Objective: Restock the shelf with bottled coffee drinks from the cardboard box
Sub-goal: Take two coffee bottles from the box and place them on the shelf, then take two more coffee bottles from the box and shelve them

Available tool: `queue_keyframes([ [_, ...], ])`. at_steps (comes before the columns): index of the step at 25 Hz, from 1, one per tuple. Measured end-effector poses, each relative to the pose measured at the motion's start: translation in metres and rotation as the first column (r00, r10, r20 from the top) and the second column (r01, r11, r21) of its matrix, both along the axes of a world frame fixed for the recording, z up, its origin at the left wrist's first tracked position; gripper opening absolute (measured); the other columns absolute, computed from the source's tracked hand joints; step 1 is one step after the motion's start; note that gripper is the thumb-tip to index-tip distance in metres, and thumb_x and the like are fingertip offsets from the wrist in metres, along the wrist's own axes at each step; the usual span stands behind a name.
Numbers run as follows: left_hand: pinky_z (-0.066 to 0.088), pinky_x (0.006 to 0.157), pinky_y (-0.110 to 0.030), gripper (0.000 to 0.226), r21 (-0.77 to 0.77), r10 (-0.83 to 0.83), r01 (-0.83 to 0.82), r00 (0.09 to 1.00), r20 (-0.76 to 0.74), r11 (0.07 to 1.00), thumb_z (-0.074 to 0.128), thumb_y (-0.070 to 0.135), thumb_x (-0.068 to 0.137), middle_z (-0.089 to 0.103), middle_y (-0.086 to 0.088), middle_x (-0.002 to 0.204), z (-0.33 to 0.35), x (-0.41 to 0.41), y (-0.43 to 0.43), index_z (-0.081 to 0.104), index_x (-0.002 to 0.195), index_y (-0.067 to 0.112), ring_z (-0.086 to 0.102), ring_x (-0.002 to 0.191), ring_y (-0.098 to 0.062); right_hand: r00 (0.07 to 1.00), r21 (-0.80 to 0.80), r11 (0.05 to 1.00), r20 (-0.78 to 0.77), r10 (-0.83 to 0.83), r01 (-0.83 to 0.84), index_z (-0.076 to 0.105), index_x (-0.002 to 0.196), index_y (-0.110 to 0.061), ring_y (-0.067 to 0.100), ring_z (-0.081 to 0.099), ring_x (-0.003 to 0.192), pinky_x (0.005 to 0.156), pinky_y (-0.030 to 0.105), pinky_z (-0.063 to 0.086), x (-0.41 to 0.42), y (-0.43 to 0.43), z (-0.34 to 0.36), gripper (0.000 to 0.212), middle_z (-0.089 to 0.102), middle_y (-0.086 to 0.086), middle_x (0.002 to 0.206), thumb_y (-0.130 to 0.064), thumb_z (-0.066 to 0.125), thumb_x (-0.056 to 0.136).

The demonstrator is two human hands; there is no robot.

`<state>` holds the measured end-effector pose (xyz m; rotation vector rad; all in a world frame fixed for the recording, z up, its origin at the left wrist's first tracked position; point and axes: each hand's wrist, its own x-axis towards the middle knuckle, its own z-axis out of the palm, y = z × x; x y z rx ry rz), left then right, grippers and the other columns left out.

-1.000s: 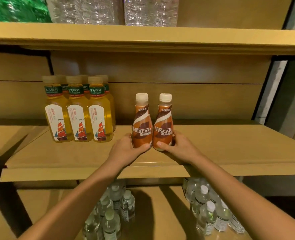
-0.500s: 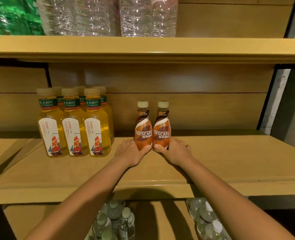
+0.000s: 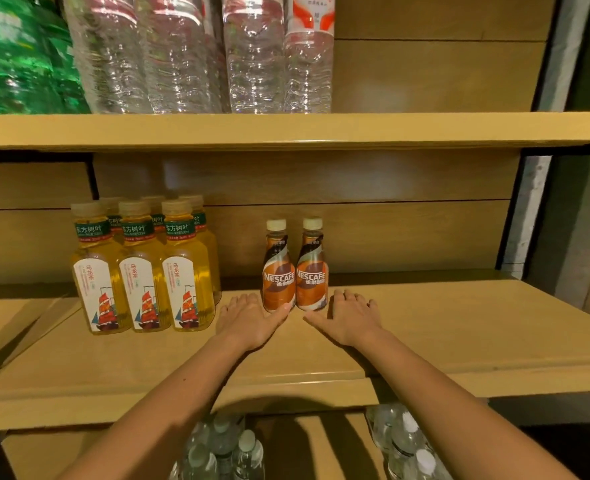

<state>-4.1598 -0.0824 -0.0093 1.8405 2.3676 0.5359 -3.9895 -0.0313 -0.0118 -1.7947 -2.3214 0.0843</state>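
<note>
Two coffee bottles (image 3: 278, 276) stand upright, side by side, deep on the middle shelf (image 3: 459, 327) right of the tea bottles (image 3: 141, 271), while the left hand (image 3: 252, 320) and right hand (image 3: 350, 317) lie flat and spread, gripping nothing, thumbs at the bases, probably to square the pair.

A second ago my left hand (image 3: 252, 320) gripped the left coffee bottle (image 3: 278, 271) and my right hand (image 3: 347, 318) the right coffee bottle (image 3: 311, 270). Now both have let go. My fingers lie spread and flat on the shelf (image 3: 459, 323) either side of the pair, only my left thumb touching a base. The bottles stand further back than before.
</note>
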Motion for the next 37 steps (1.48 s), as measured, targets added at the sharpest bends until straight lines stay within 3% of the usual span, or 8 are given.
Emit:
queue_keyframes([
  [5, 0.040, 0.100, -0.035, 0.063, 0.102, -0.177, 0.181, 0.983, -0.044, 0.978, 0.046, 0.056, 0.089, 0.048, -0.006, 0.141, 0.041, 0.023, -0.074, 0.040, 0.138, 0.016, 0.046, 0.127, -0.023, 1.000, 0.089, 0.996, 0.029, 0.008, -0.011, 0.040, 0.138, -0.012, 0.029, 0.036, 0.135, 0.111, 0.045, 0.028, 0.035, -0.071, 0.027, 0.076, 0.041, 0.010, 0.147, -0.067, 0.041, 0.085],
  [8, 0.042, 0.090, -0.031, 0.062, 0.084, -0.325, 0.325, 0.946, -0.012, 0.942, 0.049, 0.055, 0.088, 0.053, -0.005, 0.132, 0.056, 0.044, -0.107, 0.041, 0.136, 0.018, 0.053, 0.117, -0.021, 0.998, 0.096, 0.993, -0.016, -0.067, 0.068, 0.041, 0.138, -0.011, 0.029, 0.043, 0.130, 0.109, 0.046, 0.033, 0.068, -0.119, 0.040, 0.078, 0.045, 0.011, 0.142, -0.068, 0.043, 0.084],
  [10, 0.046, 0.092, -0.033, 0.067, 0.091, -0.412, 0.413, 0.911, -0.037, 0.906, 0.048, 0.057, 0.087, 0.056, -0.007, 0.126, 0.064, 0.065, -0.121, 0.042, 0.136, 0.013, 0.056, 0.110, -0.021, 0.991, 0.088, 0.988, -0.048, -0.121, 0.125, 0.039, 0.139, -0.010, 0.030, 0.046, 0.126, 0.107, 0.048, 0.036, 0.099, -0.148, 0.049, 0.080, 0.049, 0.013, 0.139, -0.068, 0.044, 0.084],
  [13, 0.037, 0.105, -0.039, 0.076, 0.087, -0.542, 0.551, 0.834, -0.108, 0.830, 0.046, 0.059, 0.087, 0.041, -0.009, 0.146, 0.067, 0.113, -0.139, 0.032, 0.145, 0.012, 0.042, 0.131, -0.026, 0.971, 0.096, 0.966, -0.058, -0.234, 0.238, 0.030, 0.145, -0.012, 0.031, 0.046, 0.127, 0.105, 0.049, 0.038, 0.155, -0.193, 0.058, 0.085, 0.046, 0.013, 0.142, -0.068, 0.044, 0.083],
  [15, 0.035, 0.106, -0.040, 0.078, 0.080, -0.620, 0.630, 0.775, -0.119, 0.772, 0.045, 0.060, 0.087, 0.035, -0.010, 0.150, 0.065, 0.155, -0.149, 0.028, 0.146, 0.013, 0.037, 0.135, -0.028, 0.947, 0.132, 0.937, -0.049, -0.318, 0.322, 0.030, 0.145, -0.015, 0.030, 0.046, 0.127, 0.105, 0.049, 0.039, 0.195, -0.228, 0.058, 0.083, 0.047, 0.011, 0.142, -0.068, 0.044, 0.083],
  [22, 0.038, 0.106, -0.042, 0.079, 0.097, -0.856, 0.857, 0.513, -0.065, 0.506, 0.047, 0.062, 0.085, 0.035, -0.008, 0.151, 0.049, 0.341, -0.206, 0.028, 0.146, 0.016, 0.038, 0.135, -0.026, 0.808, 0.192, 0.787, -0.078, -0.584, 0.587, 0.036, 0.141, -0.014, 0.028, 0.044, 0.129, 0.102, 0.043, 0.043, 0.348, -0.364, 0.056, 0.076, 0.044, 0.009, 0.143, -0.063, 0.050, 0.084],
  [30, 0.037, 0.104, -0.041, 0.070, 0.124, -0.958, 0.986, 0.138, -0.251, 0.109, 0.047, 0.061, 0.086, 0.048, -0.008, 0.140, 0.048, 0.590, -0.316, 0.039, 0.140, 0.018, 0.046, 0.126, -0.025, 0.574, 0.156, 0.558, -0.085, -0.814, 0.815, 0.033, 0.144, -0.018, 0.027, 0.041, 0.131, 0.105, 0.046, 0.039, 0.554, -0.517, 0.046, 0.077, 0.040, 0.007, 0.147, -0.063, 0.050, 0.083],
  [37, 0.036, 0.107, -0.044, 0.078, 0.101, -0.978, 0.993, 0.077, -0.193, 0.059, 0.046, 0.063, 0.085, 0.037, -0.007, 0.149, 0.042, 0.822, -0.396, 0.031, 0.145, 0.017, 0.040, 0.133, -0.028, 0.464, 0.131, 0.455, -0.047, -0.885, 0.881, 0.033, 0.144, -0.015, 0.028, 0.039, 0.133, 0.109, 0.043, 0.034, 0.751, -0.624, 0.048, 0.074, 0.040, 0.009, 0.147, -0.057, 0.051, 0.086],
])
